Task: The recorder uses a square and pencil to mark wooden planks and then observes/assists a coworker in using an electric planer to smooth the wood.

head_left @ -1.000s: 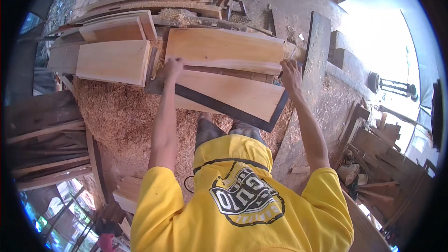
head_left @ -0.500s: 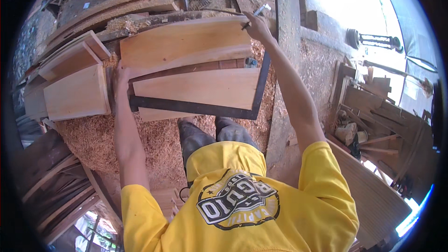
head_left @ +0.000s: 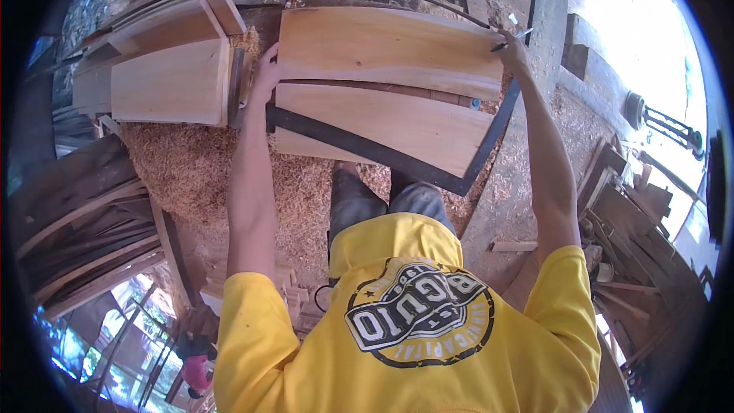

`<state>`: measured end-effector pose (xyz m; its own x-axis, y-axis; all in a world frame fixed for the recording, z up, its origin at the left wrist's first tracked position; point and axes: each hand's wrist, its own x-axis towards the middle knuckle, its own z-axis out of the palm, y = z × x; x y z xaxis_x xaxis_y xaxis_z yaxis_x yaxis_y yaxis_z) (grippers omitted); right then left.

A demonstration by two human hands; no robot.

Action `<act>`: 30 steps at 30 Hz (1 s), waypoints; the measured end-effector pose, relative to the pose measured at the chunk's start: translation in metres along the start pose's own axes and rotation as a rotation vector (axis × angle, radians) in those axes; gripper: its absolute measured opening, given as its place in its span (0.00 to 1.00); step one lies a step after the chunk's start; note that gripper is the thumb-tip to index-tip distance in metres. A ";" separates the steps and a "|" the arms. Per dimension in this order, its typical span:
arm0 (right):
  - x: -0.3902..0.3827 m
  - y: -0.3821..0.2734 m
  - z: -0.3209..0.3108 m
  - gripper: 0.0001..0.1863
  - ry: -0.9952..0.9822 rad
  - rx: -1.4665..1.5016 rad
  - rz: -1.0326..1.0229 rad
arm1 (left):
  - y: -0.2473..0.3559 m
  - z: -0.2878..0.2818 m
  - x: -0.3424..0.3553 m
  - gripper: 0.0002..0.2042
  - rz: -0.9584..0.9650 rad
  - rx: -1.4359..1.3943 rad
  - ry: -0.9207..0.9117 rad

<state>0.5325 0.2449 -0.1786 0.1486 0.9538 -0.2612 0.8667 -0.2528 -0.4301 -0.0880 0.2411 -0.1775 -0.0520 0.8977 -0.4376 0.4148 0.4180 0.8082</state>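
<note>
Down at the lower edge, the yellow shirt (head_left: 474, 359) is cut off by the frame, and the dark trousers (head_left: 357, 200) ahead of it show only in part. Past them lies the narrower pale board (head_left: 382, 118), crossed by the black L-shaped strip (head_left: 367, 145): its long arm slants over the wood, hiding a band of it, while the short arm runs up along the right end toward the right forearm. Just beyond is the wide board (head_left: 390, 46), and in the dark gap between the boards something small and blue (head_left: 475, 103) is too small to name. The left hand (head_left: 265, 78) is at the wide board's left end, its fingertips hard to make out; I cannot tell how far they close. The right hand (head_left: 513, 53), at the far right corner, has its fingers bent around a slim pen-like thing (head_left: 526, 33), covering its middle; whether they also press the wood is unclear. Wood shavings (head_left: 191, 164) heap to the left, below stacked boards (head_left: 168, 80) that partly hide one another. Farther off, past the dark plank (head_left: 547, 23), glare washes out the upper right.
</note>
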 end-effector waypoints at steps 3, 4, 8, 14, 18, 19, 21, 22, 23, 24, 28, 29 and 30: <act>-0.001 0.009 0.006 0.36 0.017 -0.037 0.016 | 0.012 -0.001 -0.011 0.23 0.013 -0.029 -0.031; -0.001 0.012 0.005 0.36 0.028 -0.079 0.010 | 0.014 -0.002 -0.013 0.23 0.036 -0.042 -0.055; -0.009 0.018 0.000 0.35 0.012 0.000 0.071 | 0.022 0.004 -0.020 0.23 -0.058 -0.175 -0.116; -0.024 -0.021 -0.015 0.32 -0.007 -0.014 0.000 | 0.002 -0.005 -0.025 0.27 -0.043 -0.165 -0.062; -0.031 -0.016 -0.019 0.23 0.055 0.014 -0.051 | 0.000 0.000 -0.018 0.31 -0.027 -0.059 -0.003; -0.034 -0.012 -0.020 0.22 0.062 0.004 -0.053 | -0.001 0.002 -0.017 0.31 -0.025 -0.058 -0.008; -0.038 -0.010 -0.021 0.23 0.061 0.011 -0.040 | -0.002 0.005 -0.016 0.32 -0.022 -0.023 -0.004; -0.040 -0.009 -0.021 0.23 0.060 0.017 -0.029 | -0.002 0.006 -0.016 0.32 -0.022 -0.021 -0.006; -0.042 -0.011 -0.021 0.23 0.059 0.021 -0.029 | -0.005 0.004 -0.016 0.32 -0.001 -0.005 0.006; -0.044 -0.012 -0.022 0.23 0.052 0.017 -0.022 | -0.008 0.003 -0.017 0.32 0.019 0.012 0.018; -0.052 -0.026 -0.024 0.24 -0.002 0.025 0.030 | -0.017 -0.010 -0.021 0.33 0.057 0.079 0.002; -0.053 -0.023 -0.024 0.24 0.004 0.025 0.030 | -0.015 -0.007 -0.024 0.33 0.048 0.074 -0.009; -0.055 -0.021 -0.023 0.24 0.021 -0.002 -0.002 | -0.014 -0.005 -0.026 0.33 0.038 0.070 -0.018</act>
<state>0.5170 0.2016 -0.1349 0.1567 0.9575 -0.2420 0.8679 -0.2504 -0.4290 -0.0970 0.2127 -0.1752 -0.0191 0.9099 -0.4143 0.4786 0.3722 0.7953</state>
